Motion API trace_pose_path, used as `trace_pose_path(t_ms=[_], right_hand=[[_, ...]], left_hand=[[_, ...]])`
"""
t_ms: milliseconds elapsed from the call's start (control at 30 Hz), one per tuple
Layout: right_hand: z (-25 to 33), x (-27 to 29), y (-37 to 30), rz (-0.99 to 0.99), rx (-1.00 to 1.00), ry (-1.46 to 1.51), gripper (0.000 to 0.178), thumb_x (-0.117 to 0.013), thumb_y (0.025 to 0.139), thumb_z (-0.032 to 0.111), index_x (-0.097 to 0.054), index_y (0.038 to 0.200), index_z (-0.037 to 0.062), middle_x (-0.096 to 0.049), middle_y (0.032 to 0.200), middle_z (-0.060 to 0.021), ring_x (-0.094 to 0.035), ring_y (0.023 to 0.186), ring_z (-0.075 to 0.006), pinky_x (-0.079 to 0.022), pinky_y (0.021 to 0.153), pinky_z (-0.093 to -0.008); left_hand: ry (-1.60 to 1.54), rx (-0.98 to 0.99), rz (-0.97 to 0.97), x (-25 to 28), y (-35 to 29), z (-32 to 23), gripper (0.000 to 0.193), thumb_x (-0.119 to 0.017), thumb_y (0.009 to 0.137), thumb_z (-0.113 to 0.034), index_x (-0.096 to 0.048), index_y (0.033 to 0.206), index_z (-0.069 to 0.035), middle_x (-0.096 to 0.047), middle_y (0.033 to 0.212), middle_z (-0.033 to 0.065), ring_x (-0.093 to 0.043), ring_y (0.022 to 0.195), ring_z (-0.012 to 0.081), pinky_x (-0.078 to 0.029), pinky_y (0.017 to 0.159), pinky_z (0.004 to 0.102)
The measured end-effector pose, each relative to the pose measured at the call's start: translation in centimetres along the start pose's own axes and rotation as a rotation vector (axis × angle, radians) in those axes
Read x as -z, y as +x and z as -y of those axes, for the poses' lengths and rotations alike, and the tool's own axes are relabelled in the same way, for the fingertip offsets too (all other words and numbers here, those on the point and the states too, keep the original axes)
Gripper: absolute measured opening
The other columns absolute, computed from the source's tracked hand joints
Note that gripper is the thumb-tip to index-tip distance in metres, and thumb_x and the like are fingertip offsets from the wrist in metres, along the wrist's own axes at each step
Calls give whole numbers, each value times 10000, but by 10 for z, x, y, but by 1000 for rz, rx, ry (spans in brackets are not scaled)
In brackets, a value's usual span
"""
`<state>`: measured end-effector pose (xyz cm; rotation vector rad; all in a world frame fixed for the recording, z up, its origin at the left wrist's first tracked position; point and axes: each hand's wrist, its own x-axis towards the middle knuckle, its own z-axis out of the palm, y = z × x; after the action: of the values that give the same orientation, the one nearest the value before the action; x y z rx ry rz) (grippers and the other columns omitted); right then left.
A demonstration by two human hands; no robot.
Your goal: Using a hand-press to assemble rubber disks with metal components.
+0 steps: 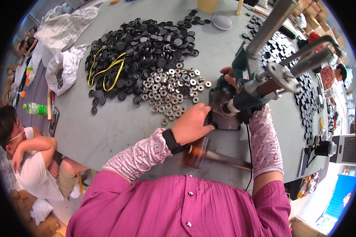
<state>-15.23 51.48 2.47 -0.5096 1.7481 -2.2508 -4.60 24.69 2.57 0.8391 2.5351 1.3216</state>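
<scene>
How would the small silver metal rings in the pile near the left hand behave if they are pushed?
The silver rings look like solid metal, so probably heavy for their size and stiff. Lying loose and flat, they would likely slide and scatter; any tipped on edge might roll.

1. One hand press in green metal stands on the grey table
2. Two hands are at it: the left hand and the right hand
3. One black wristband sits on the left wrist
4. Black round caps lie in one big heap, too many to count
5. Silver metal rings form one smaller cluster, several dozen, not countable exactly
6. Two yellow loops lie on the black heap
7. Two white plastic bags sit at the table's far left
8. One green bottle lies beside a seated person
9. One wooden mallet rests at the near edge
</scene>
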Motion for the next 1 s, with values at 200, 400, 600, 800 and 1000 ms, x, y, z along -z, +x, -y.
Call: trace_pose_path(t_ms=[200, 400, 600, 800, 1000], right_hand=[[-8, -8, -14, -268, 30, -572, 260, -683, 1043, 279, -695, 1195, 68, -700, 1150, -25, -614, 1139, -158, -479, 1007, -360], [9, 17, -57, -307, 42, -642, 281, -643, 1056, 205, -655, 1298, 63, -685, 1274, -101, -611, 1256, -244, -464, 1116, -422], [23, 61, -25, -312, 156, -745, 279, -639, 1056, 205, -658, 1292, 57, -688, 1267, -101, -613, 1248, -241, -465, 1110, -418], [46, 116, 26, -313, 291, -865, 277, -635, 1057, 205, -660, 1285, 50, -692, 1258, -100, -615, 1239, -238, -466, 1103, -412], [37, 162, 49, -333, 337, -946, 276, -631, 1057, 205, -663, 1278, 43, -696, 1249, -100, -618, 1230, -234, -467, 1096, -406]], left_hand=[[57, 2, 47, -10, 11, 4, 506, -795, 824, -201, -635, 1217, 75, -623, 1099, 219, -631, 1019, 428, -534, 900, 459], [-45, -157, 181, 30, 66, 16, 242, -754, 820, -232, -779, 973, -45, -736, 953, 158, -700, 931, 349, -558, 875, 427], [451, -110, -390, 138, 269, 104, 399, -784, 837, -311, -753, 1145, -58, -661, 1237, 166, -624, 1178, 357, -500, 1045, 424], [669, 348, -238, 150, 376, 157, 1246, -831, 654, -764, -398, 1585, -59, -293, 1624, 308, -263, 1535, 461, -287, 1246, 537], [483, 451, -243, 145, 429, 198, 1433, -754, 592, -913, -295, 1634, -43, -292, 1642, 294, -276, 1545, 434, -281, 1258, 502]])
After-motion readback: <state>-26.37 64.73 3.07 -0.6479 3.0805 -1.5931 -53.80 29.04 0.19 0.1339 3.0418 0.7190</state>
